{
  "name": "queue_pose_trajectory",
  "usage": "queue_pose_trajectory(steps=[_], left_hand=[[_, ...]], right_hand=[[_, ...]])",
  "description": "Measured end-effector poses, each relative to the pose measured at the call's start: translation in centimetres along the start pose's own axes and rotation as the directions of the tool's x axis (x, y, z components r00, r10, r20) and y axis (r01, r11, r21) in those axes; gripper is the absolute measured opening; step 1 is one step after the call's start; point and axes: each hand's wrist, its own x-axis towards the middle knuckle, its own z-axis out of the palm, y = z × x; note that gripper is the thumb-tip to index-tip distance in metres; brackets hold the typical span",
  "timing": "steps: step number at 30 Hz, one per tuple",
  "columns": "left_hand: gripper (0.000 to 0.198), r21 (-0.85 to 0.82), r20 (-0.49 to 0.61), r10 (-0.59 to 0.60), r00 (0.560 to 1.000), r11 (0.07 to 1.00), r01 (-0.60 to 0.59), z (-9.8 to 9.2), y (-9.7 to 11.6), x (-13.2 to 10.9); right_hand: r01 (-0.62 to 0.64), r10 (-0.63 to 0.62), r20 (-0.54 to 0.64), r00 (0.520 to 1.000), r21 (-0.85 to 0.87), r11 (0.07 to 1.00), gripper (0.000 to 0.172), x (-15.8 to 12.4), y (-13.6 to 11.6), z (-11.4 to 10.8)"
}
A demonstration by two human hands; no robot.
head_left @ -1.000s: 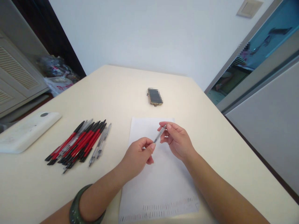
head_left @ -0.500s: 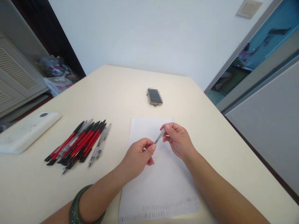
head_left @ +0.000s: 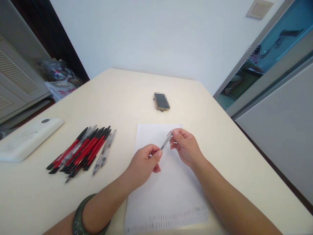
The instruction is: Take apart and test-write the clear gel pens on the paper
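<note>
A clear pen point(head_left: 166, 140) slants between my two hands, above a white sheet of paper point(head_left: 168, 192). Its lower end is pinched by my left hand point(head_left: 146, 160), thumb over the fingers. At the upper end, the fingertips of my right hand point(head_left: 184, 145) grip it. Both of its ends are partly hidden by my fingers. Rows of short pen strokes run along the sheet's near edge. To the left of the sheet lies a pile of red-and-black pens point(head_left: 85, 148), with several clear pens point(head_left: 104, 152) among and beside them.
A white device point(head_left: 31, 138) lies at the table's left edge. Farther back on the cream table point(head_left: 127, 94) is a small dark rectangular object point(head_left: 161, 101), blurred out. Behind the table stands a wall point(head_left: 146, 39). A person point(head_left: 253, 63) shows through the doorway at right.
Almost nothing differs. Both hands keep their hold on the pen, and it has shifted very slightly to the left.
</note>
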Motion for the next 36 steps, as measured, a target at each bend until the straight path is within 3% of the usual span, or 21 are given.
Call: queue_pose_trajectory(steps=[18,23,32,36], left_hand=[[0.022,0.008,0.018,0.072,0.997,0.997,-0.072,0.0,-0.7,0.2],[0.022,0.104,0.037,0.104,0.994,0.989,-0.107,0.0,-0.4,0.2],[0.027,0.289,0.045,0.165,0.985,0.942,-0.171,-0.1,-1.0,0.0],[0.027,0.214,0.038,0.156,0.987,0.964,-0.161,-0.1,-0.9,0.0]], right_hand=[[0.032,-0.03,0.064,0.998,-0.035,0.999,0.018,-0.3,-0.2,0.1],[0.044,-0.041,0.064,0.997,-0.053,0.998,0.017,-0.4,0.0,0.3],[0.081,-0.078,0.026,0.997,-0.176,0.981,0.021,-0.8,0.0,1.0],[0.088,-0.084,0.025,0.996,-0.265,0.96,0.023,-0.7,0.1,0.9]])
